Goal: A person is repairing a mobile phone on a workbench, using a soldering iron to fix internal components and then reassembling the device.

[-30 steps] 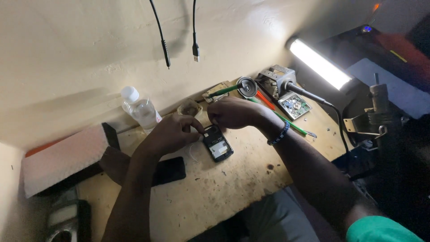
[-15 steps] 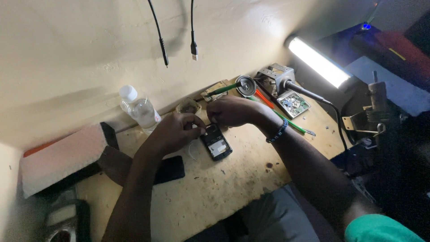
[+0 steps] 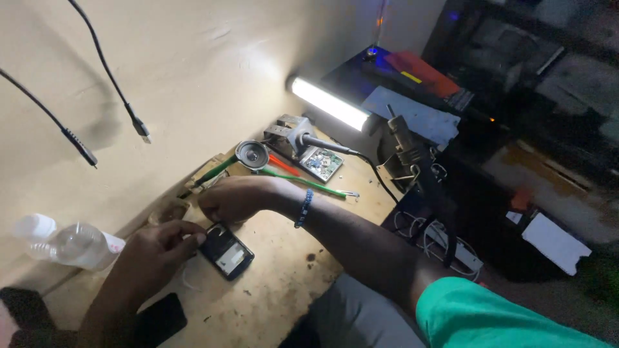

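Head view: a worn wooden bench (image 3: 284, 283) is set against a cream wall (image 3: 193, 71), lit by a tube lamp (image 3: 329, 103) at the far right. A dark shelf (image 3: 529, 58) is seen beyond. An opened phone (image 3: 225, 251) lies flat at bench centre, its long axis running from far left to near right. Its far-left end is pinched by the left hand (image 3: 155, 254). The right hand (image 3: 235, 196) is curled just beyond it; its grasp cannot be told. A bottle (image 3: 68, 243) lies at left.
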